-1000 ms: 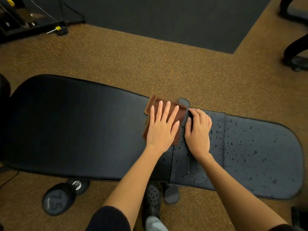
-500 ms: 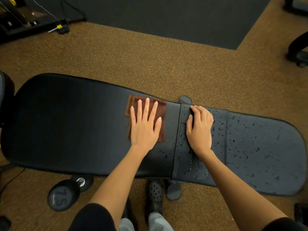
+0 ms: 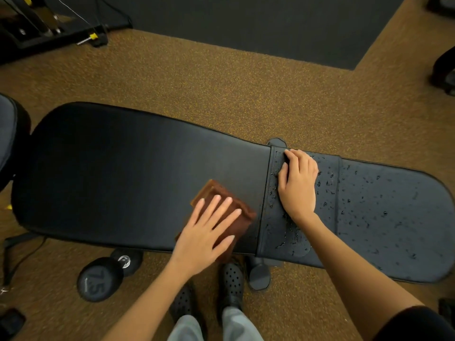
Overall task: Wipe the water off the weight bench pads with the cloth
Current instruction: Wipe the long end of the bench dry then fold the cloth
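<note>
A black weight bench lies across the view. Its long back pad (image 3: 123, 173) on the left looks dry. The seat pad (image 3: 394, 217) on the right and the middle section (image 3: 283, 232) carry water drops. A folded brown cloth (image 3: 221, 200) lies on the back pad near its front edge. My left hand (image 3: 204, 235) presses flat on the cloth with straight, spread fingers. My right hand (image 3: 298, 183) rests on the wet middle section, fingers bent down at the gap between the pads.
A dumbbell (image 3: 101, 279) marked 15 lies on the brown floor under the bench's front edge. My two feet in black perforated shoes (image 3: 231, 281) stand beside a bench foot (image 3: 258, 274). A dark mat (image 3: 246, 25) covers the far floor; equipment (image 3: 49, 28) stands far left.
My left hand has slid the cloth from the back pad's far edge toward its near edge. My right hand has stayed on the middle section.
</note>
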The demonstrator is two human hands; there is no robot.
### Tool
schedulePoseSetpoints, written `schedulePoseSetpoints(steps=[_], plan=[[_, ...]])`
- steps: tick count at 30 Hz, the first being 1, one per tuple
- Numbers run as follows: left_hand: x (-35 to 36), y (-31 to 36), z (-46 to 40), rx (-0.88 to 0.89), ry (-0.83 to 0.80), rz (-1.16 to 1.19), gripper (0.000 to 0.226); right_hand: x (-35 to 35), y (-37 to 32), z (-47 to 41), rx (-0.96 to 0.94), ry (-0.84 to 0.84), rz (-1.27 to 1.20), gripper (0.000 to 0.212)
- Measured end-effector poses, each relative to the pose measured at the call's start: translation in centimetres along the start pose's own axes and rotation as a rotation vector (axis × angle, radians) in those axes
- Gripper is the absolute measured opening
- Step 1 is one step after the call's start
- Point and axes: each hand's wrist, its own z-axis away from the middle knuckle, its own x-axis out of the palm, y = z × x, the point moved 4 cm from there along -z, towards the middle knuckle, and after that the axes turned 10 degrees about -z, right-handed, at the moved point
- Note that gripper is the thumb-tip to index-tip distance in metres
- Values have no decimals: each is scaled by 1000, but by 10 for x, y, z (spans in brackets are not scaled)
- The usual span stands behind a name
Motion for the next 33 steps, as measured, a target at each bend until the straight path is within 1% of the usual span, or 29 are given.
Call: schedulePoseSetpoints(steps=[1, 4, 6, 8, 10, 14, 19, 21, 23, 26, 30, 33], plan=[[1, -8, 6, -53, -2, 1, 57, 0, 0, 0, 0, -2, 0, 34], [0, -15, 4, -286, -21, 37, 57, 0, 0, 0, -3, -10, 12, 34], [-2, -2, -12, -420, -24, 60, 58, 0, 0, 0, -10, -6, 31, 34], [-5, 17, -29, -481, -15, 93, 58, 1, 0, 0, -21, 2, 48, 33], [-8, 36, -42, -446, 0, 111, 58, 2, 0, 1, -26, 6, 46, 33], [-8, 67, -40, -270, 27, 82, 59, 2, 1, 1, -32, 3, 45, 34], [2, 63, -8, -24, 32, -32, 62, 1, 2, 1, -44, -7, 55, 36], [7, 57, 7, 48, 27, -86, 65, 1, 1, 1, -49, 1, 59, 35], [11, 57, 13, 53, 18, -105, 66, 1, 0, 1, -45, 2, 69, 35], [9, 65, 4, -15, 24, -75, 64, 0, -2, 1, -40, -3, 74, 35], [-1, 74, -34, -148, 50, -12, 60, 0, -2, 1, -39, 7, 61, 35], [-8, 72, -67, -209, 50, 30, 58, 0, -2, 0, -13, 6, 18, 34]])
